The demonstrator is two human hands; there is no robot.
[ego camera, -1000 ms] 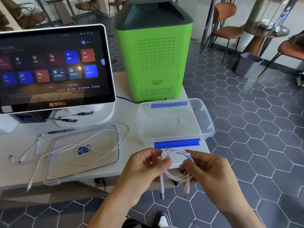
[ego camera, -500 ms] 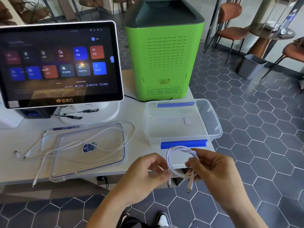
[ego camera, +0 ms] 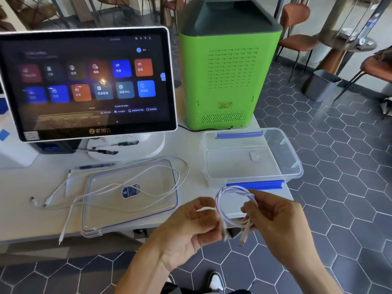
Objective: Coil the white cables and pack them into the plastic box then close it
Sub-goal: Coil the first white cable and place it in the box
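A coiled white cable (ego camera: pixel 228 198) hangs between both hands, just in front of the table edge and below the box. My left hand (ego camera: pixel 191 225) pinches the coil's left side and one loose end. My right hand (ego camera: pixel 273 221) grips the right side of the coil, and two plugs dangle beneath it. The clear plastic box (ego camera: pixel 297 166) with blue clips stands open on the table's right end, with only a small white tag inside. Its transparent lid (ego camera: pixel 93 219) lies flat to the left. Loose white cables (ego camera: pixel 118 185) sprawl over the lid and the table.
A touchscreen terminal (ego camera: pixel 84 81) on a white stand fills the back left, with pens at its base. A tall green machine (ego camera: pixel 227 66) stands behind the box. Chairs, a round table and a grey bin occupy the tiled floor to the right.
The coil stays between both hands while they shift slightly; my left fingers now pinch a loose end sticking out to the left. The view has moved closer to the table.
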